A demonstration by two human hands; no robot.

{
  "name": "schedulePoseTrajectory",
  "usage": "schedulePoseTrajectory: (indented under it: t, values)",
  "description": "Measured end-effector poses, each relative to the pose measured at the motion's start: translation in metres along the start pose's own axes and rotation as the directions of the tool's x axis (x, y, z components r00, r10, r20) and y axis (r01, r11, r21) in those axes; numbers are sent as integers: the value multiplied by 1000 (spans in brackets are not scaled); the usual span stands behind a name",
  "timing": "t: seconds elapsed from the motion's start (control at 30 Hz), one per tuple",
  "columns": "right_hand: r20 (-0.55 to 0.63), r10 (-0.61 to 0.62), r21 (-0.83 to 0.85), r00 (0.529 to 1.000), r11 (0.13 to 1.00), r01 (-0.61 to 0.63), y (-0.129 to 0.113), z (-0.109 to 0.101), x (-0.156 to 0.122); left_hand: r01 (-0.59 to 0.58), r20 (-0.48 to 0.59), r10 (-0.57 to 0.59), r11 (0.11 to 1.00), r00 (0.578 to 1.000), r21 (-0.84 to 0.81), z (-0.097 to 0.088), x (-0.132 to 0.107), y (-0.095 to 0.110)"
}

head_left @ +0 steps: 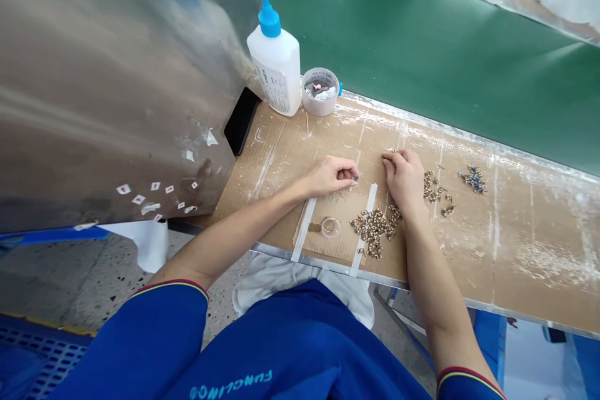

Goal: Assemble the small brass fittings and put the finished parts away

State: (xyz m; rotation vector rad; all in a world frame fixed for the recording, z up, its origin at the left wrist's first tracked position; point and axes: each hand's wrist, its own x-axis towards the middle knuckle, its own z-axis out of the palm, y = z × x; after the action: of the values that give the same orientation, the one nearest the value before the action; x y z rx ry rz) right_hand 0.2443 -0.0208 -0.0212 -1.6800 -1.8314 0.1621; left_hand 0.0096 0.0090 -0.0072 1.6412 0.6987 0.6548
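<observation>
"Brass hooks (374,230), where are they?"

"Heaped on the cardboard worktop (276,181) near its front edge, just beside the right hand (405,180). Its fingertips pinch something too small to tell; the left hand (330,176) pinches likewise."

"Farther off?"

"A blue-capped squeeze bottle (275,56) at the back corner, before a green panel (422,31)."

light: bright, diffuse, from above | glare: pale streaks on steel panel (103,75) and green mat (422,31) | shadows: faint, soft under left hand (330,176) and right hand (405,178) | edges: wide-angle bowing | focus: sharp, no blur
</observation>
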Motion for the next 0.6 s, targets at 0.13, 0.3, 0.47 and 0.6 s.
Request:
schedulePoseTrajectory:
  t: [0.13, 0.3, 0.47, 0.6]
  values:
    - [-57, 69, 111, 996, 992, -62, -10, -8, -2, 17, -3, -17, 1000, 1000, 16, 0, 0, 3]
    - [52, 270, 454, 961, 851, -264, -33, -14, -17, -11, -42, 15, 995, 999, 94, 2, 0, 2]
    - [186, 321, 612, 929, 702, -365, -53, -4, -29, -27, -73, 45, 973, 996, 231, 4, 0, 1]
    - [208, 332, 644, 920, 662, -385, -59, 3, -32, -23, -44, 41, 935, 998, 354, 5, 2, 1]
